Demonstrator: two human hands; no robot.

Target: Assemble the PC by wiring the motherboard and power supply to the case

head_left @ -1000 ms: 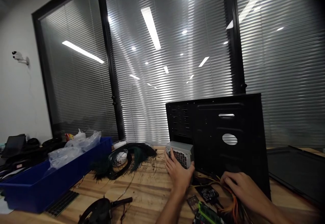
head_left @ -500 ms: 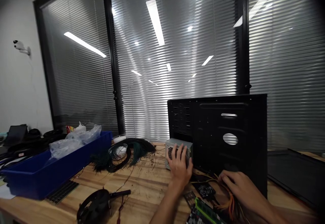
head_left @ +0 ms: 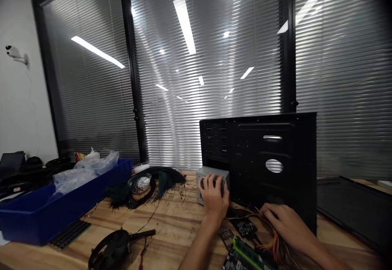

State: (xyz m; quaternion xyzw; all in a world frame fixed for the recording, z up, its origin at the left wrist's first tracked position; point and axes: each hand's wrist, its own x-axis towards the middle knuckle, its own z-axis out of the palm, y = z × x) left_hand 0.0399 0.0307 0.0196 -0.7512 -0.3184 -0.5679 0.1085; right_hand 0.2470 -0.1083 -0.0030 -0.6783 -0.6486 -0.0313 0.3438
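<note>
spread wide, one left hand [head_left: 214, 198] touches one grey box [head_left: 206, 170]; by one black case [head_left: 249, 172], one right hand [head_left: 284, 222] meets several cables [head_left: 275, 241], clamped or not i cannot tell.

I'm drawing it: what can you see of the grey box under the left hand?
The grey box looks metal and flat-sided, with a dark honeycomb grille facing the camera. It sits upright on the wooden table, beside the big black panel; I can't tell whether they touch. The left hand lays its fingers across the grille, hiding much of it.
</note>
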